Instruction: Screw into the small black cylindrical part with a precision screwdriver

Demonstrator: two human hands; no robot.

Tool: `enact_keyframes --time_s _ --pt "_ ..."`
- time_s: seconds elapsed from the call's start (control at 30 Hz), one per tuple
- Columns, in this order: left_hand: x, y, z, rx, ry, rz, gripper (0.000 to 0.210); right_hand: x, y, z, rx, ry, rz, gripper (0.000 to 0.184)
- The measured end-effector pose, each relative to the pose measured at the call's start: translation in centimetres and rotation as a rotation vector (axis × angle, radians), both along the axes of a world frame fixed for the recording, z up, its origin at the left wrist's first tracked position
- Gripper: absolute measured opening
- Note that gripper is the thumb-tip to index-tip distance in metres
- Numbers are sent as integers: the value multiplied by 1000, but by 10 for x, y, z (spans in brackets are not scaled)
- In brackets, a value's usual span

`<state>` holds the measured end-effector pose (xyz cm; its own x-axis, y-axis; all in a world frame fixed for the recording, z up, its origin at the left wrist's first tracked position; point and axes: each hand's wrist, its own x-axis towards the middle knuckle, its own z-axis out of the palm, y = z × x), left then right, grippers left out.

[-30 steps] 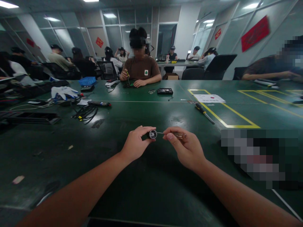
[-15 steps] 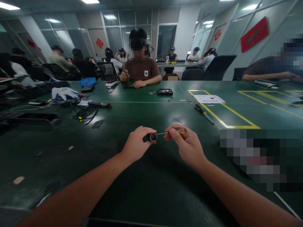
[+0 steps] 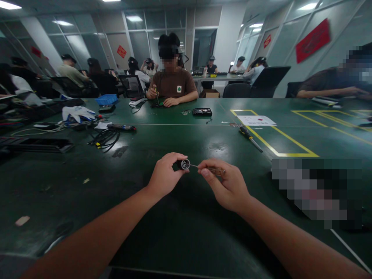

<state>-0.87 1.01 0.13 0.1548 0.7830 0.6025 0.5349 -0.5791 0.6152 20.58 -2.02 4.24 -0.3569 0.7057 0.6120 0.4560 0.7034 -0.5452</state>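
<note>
Between the thumb and fingers of my left hand (image 3: pixel 166 174) is a small black cylindrical part (image 3: pixel 184 164) with a silvery ring at its open end, which faces me. My right hand (image 3: pixel 225 182) is closed around the handle of a small screwdriver (image 3: pixel 216 170) with a thin metal shaft. That shaft points left, and its tip is at the ring of the cylindrical part; how far it goes inside I cannot tell. Both hands are above the green table (image 3: pixel 162 236).
A larger black-and-yellow screwdriver (image 3: pixel 250 138) lies at right, near a white sheet (image 3: pixel 256 120). At left are coiled black cables (image 3: pixel 106 138), white-blue gloves (image 3: pixel 78 114) and a black tray-like piece (image 3: pixel 37 145). A co-worker (image 3: pixel 173 83) sits opposite. A pixelated object (image 3: pixel 312 192) lies at right.
The cylindrical part has moved slightly left and up, and its open end now faces me more. My right hand has shifted left, with the screwdriver handle tilted differently.
</note>
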Motion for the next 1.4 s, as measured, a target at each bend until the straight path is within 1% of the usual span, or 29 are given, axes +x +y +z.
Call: enact_keyframes --time_s 0.1,0.3,0.53,0.7,0.77,0.9,1.0,1.03,1.1,1.13,1.2,1.3,1.4 --pt "1 -1 0 7 2 -27 35 -2 0 0 -9 -28 12 15" --pt "0 0 2 30 8 -58 33 -2 0 -1 -11 -7 -4 14" --pt "1 -1 3 -3 15 -32 38 1 2 -2 -80 39 -22 19" --pt "1 -1 4 -13 42 -38 37 2 4 -6 -140 65 -16 19" --pt "0 -1 3 -12 62 -58 36 1 7 -8 -189 125 -38 20" --pt "-1 -1 2 -1 154 -147 34 0 18 -10 -312 340 -52 26" --pt "0 -1 2 -24 183 -187 35 1 29 -11 -508 552 8 31" --pt "0 -1 2 -36 168 -184 36 2 32 -11 -607 639 39 32" --pt "0 0 3 -51 118 -161 38 3 35 -11 -719 778 70 33" --pt "0 0 4 -55 95 -151 39 3 36 -11 -722 815 71 33" --pt "0 0 5 -66 71 -143 40 2 34 -11 -637 812 57 32" --pt "0 -1 6 -94 78 -146 45 -1 26 -9 -442 651 26 30" --pt "1 -1 5 -102 60 -148 50 -2 18 -7 -333 500 -12 29"
